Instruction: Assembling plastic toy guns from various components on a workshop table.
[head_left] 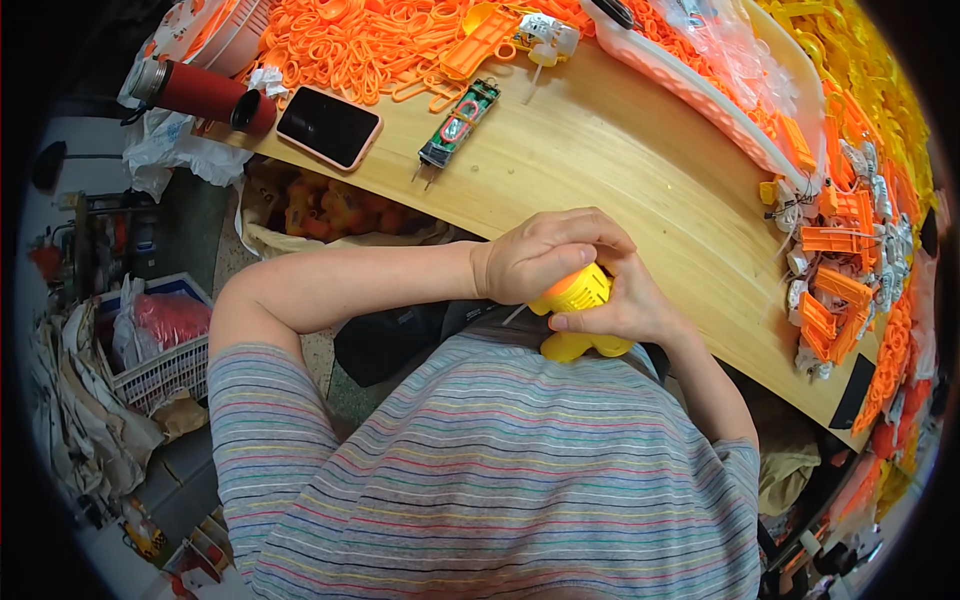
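Against my belly, at the table's near edge, is a yellow plastic toy (585,291) with an orange part and slots in its side. Its rounded yellow lower end rests close to my shirt. My left hand (545,254) is cupped over the top of it, thumb bent across the orange part. From the right, my right hand (638,298) wraps the toy, its thumb lying across the yellow body. Overlapping fingers hide the toy's far side. A thin pale cord or stick shows just left of it.
On the wooden table (590,130) lie a phone (330,127), a green device with two prongs (459,122), and a red flask (190,92). Orange plastic parts (345,45) heap at the back. A white bin (690,105) and orange pieces with wires (838,290) stand right.
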